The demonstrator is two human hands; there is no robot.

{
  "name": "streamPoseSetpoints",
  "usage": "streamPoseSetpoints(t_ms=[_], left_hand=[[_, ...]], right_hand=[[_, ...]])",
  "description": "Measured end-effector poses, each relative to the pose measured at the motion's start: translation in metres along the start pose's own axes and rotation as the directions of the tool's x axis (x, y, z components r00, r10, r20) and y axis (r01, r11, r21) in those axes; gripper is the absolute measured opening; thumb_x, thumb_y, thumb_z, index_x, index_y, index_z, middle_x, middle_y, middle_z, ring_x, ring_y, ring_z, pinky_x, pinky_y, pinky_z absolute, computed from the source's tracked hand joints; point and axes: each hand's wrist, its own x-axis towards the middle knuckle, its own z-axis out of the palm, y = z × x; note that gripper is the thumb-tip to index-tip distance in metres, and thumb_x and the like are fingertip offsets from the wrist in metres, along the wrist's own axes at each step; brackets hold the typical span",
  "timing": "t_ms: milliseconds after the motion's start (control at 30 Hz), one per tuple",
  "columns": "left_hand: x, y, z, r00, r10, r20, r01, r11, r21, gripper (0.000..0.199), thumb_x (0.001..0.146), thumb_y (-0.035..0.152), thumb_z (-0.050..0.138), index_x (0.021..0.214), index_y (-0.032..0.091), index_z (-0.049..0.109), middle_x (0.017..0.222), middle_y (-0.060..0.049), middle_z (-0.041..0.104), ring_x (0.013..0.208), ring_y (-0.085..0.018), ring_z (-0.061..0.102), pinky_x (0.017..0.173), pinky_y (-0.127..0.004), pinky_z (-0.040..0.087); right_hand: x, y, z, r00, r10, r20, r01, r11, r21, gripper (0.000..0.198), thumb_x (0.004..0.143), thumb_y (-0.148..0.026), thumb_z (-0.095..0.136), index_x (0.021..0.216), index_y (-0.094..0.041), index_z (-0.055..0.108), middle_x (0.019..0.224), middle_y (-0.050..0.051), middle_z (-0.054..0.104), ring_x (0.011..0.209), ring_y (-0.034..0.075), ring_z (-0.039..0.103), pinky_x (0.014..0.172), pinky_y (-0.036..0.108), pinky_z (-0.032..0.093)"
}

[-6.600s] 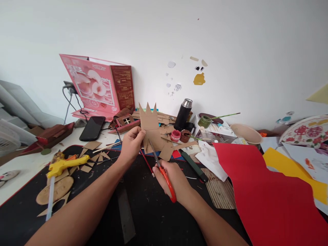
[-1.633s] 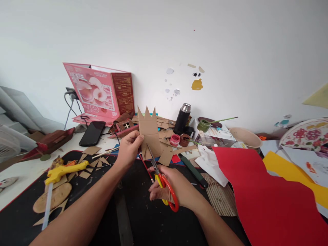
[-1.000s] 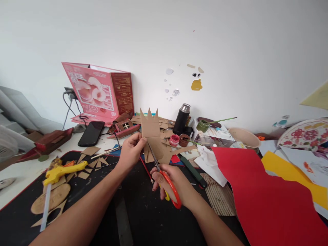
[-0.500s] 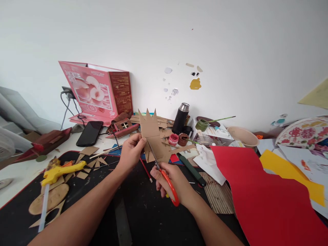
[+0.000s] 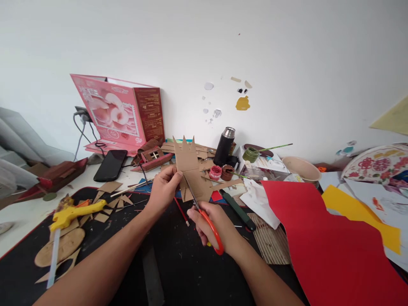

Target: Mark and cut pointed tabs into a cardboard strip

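Note:
My left hand pinches the left edge of a brown cardboard piece, which has pointed spikes along its top and a crease across its middle. In my right hand is a pair of scissors with orange handles. Their blades lie against the lower part of the cardboard, near my left thumb, pointing up and left. Whether the blades are cutting through, I cannot tell. Below the cardboard, a red pencil lies on the black mat.
A yellow glue gun and cardboard scraps lie at left, near a phone. Behind stand a pink box, a black thermos and paint jars. To the right are a green utility knife and red paper.
The view has shifted very slightly. Both hands, the cardboard and the scissors keep nearly the same positions.

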Motion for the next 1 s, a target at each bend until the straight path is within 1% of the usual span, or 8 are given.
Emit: streamPoseSetpoints(t_ms=[167, 300, 633, 833, 1000], left_hand=[[-0.0004, -0.0012, 0.0010, 1.000, -0.010, -0.003, 0.010, 1.000, 0.004, 0.038, 0.083, 0.048, 0.074, 0.063, 0.023, 0.053, 0.052, 0.006, 0.044, 0.045, -0.009, 0.037, 0.045, -0.022, 0.028], [-0.0005, -0.0022, 0.0019, 1.000, -0.015, -0.003, 0.015, 1.000, 0.003, 0.039, 0.082, 0.049, 0.074, 0.063, 0.023, 0.052, 0.053, 0.006, 0.044, 0.046, -0.009, 0.037, 0.045, -0.022, 0.029], [0.0002, -0.0063, 0.0014, 1.000, -0.017, 0.004, 0.017, 1.000, 0.007, 0.041, 0.084, 0.049, 0.076, 0.062, 0.024, 0.050, 0.053, 0.006, 0.045, 0.046, -0.010, 0.038, 0.046, -0.022, 0.030], [0.0003, -0.0074, 0.0015, 1.000, -0.013, 0.007, 0.013, 1.000, 0.009, 0.042, 0.084, 0.049, 0.076, 0.062, 0.024, 0.050, 0.053, 0.006, 0.044, 0.047, -0.010, 0.039, 0.046, -0.023, 0.032], [0.0008, -0.0075, 0.0014, 1.000, -0.014, 0.014, 0.013, 1.000, 0.015, 0.041, 0.084, 0.049, 0.075, 0.063, 0.024, 0.051, 0.053, 0.006, 0.043, 0.047, -0.010, 0.037, 0.046, -0.022, 0.031]], right_hand=[[-0.0001, 0.0026, 0.0004, 1.000, -0.009, -0.019, 0.008, 0.998, -0.066, 0.030, 0.110, -0.048, 0.063, 0.094, -0.022, 0.060, 0.056, -0.009, 0.056, 0.040, 0.010, 0.054, 0.042, 0.018, 0.042], [-0.0001, 0.0014, 0.0015, 1.000, -0.009, -0.029, 0.006, 0.993, -0.116, 0.027, 0.112, -0.040, 0.056, 0.092, -0.022, 0.059, 0.051, -0.009, 0.053, 0.038, 0.011, 0.054, 0.042, 0.018, 0.041], [0.0014, 0.0009, 0.0046, 0.999, -0.004, -0.053, -0.004, 0.989, -0.147, 0.025, 0.110, -0.037, 0.053, 0.090, -0.023, 0.059, 0.051, -0.009, 0.051, 0.036, 0.012, 0.054, 0.038, 0.018, 0.041], [0.0017, -0.0010, 0.0051, 0.998, 0.001, -0.064, -0.012, 0.985, -0.172, 0.025, 0.109, -0.036, 0.053, 0.088, -0.024, 0.058, 0.049, -0.009, 0.051, 0.036, 0.012, 0.054, 0.038, 0.018, 0.041], [0.0022, -0.0012, 0.0056, 0.998, 0.001, -0.070, -0.014, 0.982, -0.189, 0.024, 0.109, -0.033, 0.054, 0.088, -0.023, 0.058, 0.055, -0.008, 0.053, 0.038, 0.011, 0.055, 0.038, 0.018, 0.041]])
